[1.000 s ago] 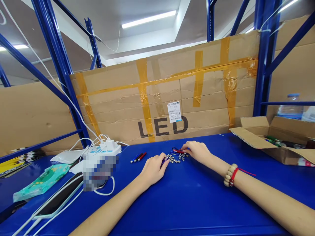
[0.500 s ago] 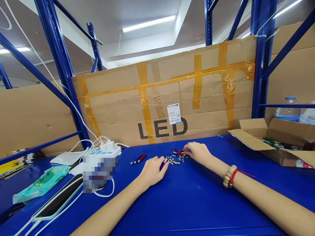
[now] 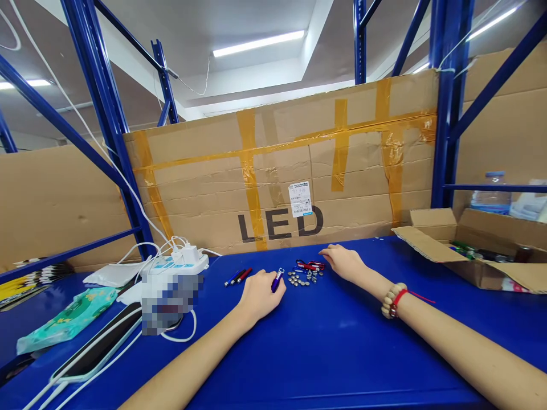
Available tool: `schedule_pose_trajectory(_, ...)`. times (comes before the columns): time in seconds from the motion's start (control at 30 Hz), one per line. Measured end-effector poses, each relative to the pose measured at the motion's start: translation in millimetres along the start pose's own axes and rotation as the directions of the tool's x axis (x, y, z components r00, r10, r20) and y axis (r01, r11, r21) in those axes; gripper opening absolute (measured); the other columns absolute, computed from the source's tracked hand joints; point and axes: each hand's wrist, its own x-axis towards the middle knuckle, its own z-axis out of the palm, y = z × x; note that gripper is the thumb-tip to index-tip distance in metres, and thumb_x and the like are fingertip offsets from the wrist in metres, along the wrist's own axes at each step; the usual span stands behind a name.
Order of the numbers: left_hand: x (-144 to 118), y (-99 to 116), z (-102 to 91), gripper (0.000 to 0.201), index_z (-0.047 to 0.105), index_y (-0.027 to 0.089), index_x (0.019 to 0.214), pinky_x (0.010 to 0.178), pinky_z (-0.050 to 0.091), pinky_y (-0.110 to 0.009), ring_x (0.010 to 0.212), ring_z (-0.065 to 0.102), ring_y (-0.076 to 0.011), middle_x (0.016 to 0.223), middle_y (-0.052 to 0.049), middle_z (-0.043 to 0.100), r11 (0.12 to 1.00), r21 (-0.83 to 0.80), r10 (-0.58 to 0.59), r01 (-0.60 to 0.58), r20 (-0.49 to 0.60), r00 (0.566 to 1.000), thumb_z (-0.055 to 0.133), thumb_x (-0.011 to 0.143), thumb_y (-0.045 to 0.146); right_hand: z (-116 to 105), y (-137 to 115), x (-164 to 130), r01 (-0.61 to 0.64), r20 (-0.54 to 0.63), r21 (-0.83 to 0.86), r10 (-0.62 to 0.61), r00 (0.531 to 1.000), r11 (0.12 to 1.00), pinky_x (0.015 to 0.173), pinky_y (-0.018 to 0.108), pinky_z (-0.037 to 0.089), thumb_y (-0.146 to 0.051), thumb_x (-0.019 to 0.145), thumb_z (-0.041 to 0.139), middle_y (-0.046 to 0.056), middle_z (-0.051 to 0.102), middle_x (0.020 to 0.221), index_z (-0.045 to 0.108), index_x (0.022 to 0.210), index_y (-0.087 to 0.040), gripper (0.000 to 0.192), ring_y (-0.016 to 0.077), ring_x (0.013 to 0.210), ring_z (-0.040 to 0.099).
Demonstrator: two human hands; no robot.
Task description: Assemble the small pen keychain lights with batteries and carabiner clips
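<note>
My left hand (image 3: 261,296) is closed round a small purple keychain flashlight (image 3: 277,280), whose silver clip end points up and away from me. To its right lies a loose group of small round silver button cells (image 3: 299,281). Just behind them sit red tubes with metal clips (image 3: 310,265), and a blue piece is among them. My right hand (image 3: 342,262) hovers at the right of this group, fingers stretched toward the left and nothing visible in them. Left of my left hand, several slim blue, dark and red tubes (image 3: 238,277) lie side by side on the blue table (image 3: 325,353).
A white power strip (image 3: 188,263) with plugs and cables stands at the left, near a phone (image 3: 100,341) and a green packet (image 3: 68,319). An open cardboard box (image 3: 478,267) is at the right. A cardboard panel (image 3: 205,193) closes off the back.
My left hand has drawn slightly left and away from the button cells with the purple flashlight. My right hand has come off the red pieces, its fingers straightening.
</note>
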Motion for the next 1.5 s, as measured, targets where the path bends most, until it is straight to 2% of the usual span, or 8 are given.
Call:
schedule_pose_trajectory(0.1, -0.6, -0.9, 1.0, 0.026, 0.051, 0.019, 0.060, 0.051, 0.027, -0.025, 0.061, 0.054, -0.0161, 0.059, -0.002, 0.055, 1.000, -0.020, -0.013, 0.013, 0.014, 1.000, 0.042, 0.084, 0.025, 3.9, 2.3, 0.2, 0.072, 0.033, 0.034, -0.073, 0.997, 0.997, 0.081, 0.031, 0.044, -0.022, 0.091, 0.039, 0.009, 0.061, 0.110, 0.061, 0.112, -0.021, 0.030, 0.0224, 0.105, 0.054)
schedule_pose_trajectory(0.27, -0.5, -2.9, 1.9, 0.026, 0.051, 0.019, 0.062, 0.052, 0.027, -0.025, 0.062, 0.054, -0.0162, 0.061, -0.001, 0.057, 0.999, -0.036, -0.003, 0.005, 0.043, 0.999, 0.040, 0.085, 0.025, 6.6, 0.5, -1.2, 0.142, 0.059, 0.094, -0.148, 0.987, 0.985, 0.074, 0.026, 0.045, -0.030, 0.087, 0.048, 0.006, 0.062, 0.107, 0.063, 0.107, -0.025, 0.026, 0.0201, 0.100, 0.057)
schedule_pose_trajectory(0.43, -0.7, -2.3, 1.1, 0.027, 0.052, 0.019, 0.065, 0.053, 0.028, -0.025, 0.064, 0.056, -0.0170, 0.063, -0.002, 0.058, 0.999, -0.036, 0.006, -0.004, 0.054, 0.999, 0.039, 0.087, 0.026, 4.1, -0.4, -0.9, 0.053, 0.034, 0.115, -0.058, 0.998, 0.992, 0.063, 0.025, 0.043, -0.032, 0.082, 0.054, 0.004, 0.067, 0.095, 0.068, 0.088, -0.022, 0.018, 0.0199, 0.085, 0.062)
schedule_pose_trajectory(0.57, -1.2, -1.7, -0.2, 0.027, 0.052, 0.019, 0.065, 0.052, 0.028, -0.025, 0.063, 0.056, -0.0171, 0.063, -0.002, 0.058, 0.999, -0.037, -0.002, 0.004, 0.059, 0.998, 0.038, 0.087, 0.026, 3.7, -1.1, 0.4, -0.018, 0.029, 0.137, 0.014, 0.999, 0.990, 0.059, 0.025, 0.042, -0.033, 0.077, 0.059, 0.003, 0.070, 0.086, 0.068, 0.080, -0.022, 0.014, 0.0197, 0.081, 0.064)
schedule_pose_trajectory(0.83, -0.4, -4.1, 2.1, 0.027, 0.052, 0.019, 0.066, 0.054, 0.030, -0.024, 0.064, 0.056, -0.0169, 0.064, -0.002, 0.059, 0.999, -0.036, 0.016, -0.013, 0.063, 0.998, 0.038, 0.087, 0.026, 0.3, -2.8, -1.2, -0.082, -0.007, 0.180, 0.084, 0.996, 0.980, 0.058, 0.024, 0.040, -0.030, 0.078, 0.058, 0.001, 0.070, 0.084, 0.068, 0.079, -0.023, 0.012, 0.0186, 0.081, 0.063)
schedule_pose_trajectory(1.1, 0.5, -6.1, 2.8, 0.028, 0.051, 0.019, 0.066, 0.055, 0.031, -0.025, 0.064, 0.057, -0.0176, 0.065, -0.002, 0.059, 0.999, -0.038, 0.028, -0.026, 0.064, 0.998, 0.036, 0.089, 0.026, -3.8, -5.5, -1.4, -0.121, -0.119, 0.253, 0.155, 0.981, 0.960, 0.055, 0.023, 0.037, -0.030, 0.085, 0.049, 0.000, 0.071, 0.085, 0.066, 0.084, -0.023, 0.018, 0.0167, 0.081, 0.064)
schedule_pose_trajectory(1.3, -0.3, -4.3, 0.1, 0.027, 0.052, 0.019, 0.071, 0.054, 0.032, -0.025, 0.064, 0.058, -0.0184, 0.068, -0.003, 0.061, 0.999, -0.044, 0.034, -0.030, 0.080, 0.996, 0.035, 0.090, 0.028, -3.8, -6.9, -1.9, -0.106, -0.183, 0.277, 0.161, 0.970, 0.955, 0.057, 0.023, 0.038, -0.032, 0.087, 0.045, 0.000, 0.071, 0.090, 0.065, 0.089, -0.025, 0.022, 0.0176, 0.084, 0.064)
schedule_pose_trajectory(1.5, 0.0, -3.9, 0.0, 0.028, 0.051, 0.019, 0.069, 0.054, 0.032, -0.025, 0.065, 0.058, -0.0183, 0.066, -0.003, 0.060, 0.999, -0.043, 0.036, -0.033, 0.083, 0.996, 0.036, 0.090, 0.029, 0.7, -5.7, -0.5, -0.096, -0.165, 0.268, 0.144, 0.976, 0.959, 0.058, 0.024, 0.039, -0.026, 0.085, 0.046, 0.000, 0.071, 0.091, 0.066, 0.089, -0.025, 0.020, 0.0185, 0.085, 0.064)
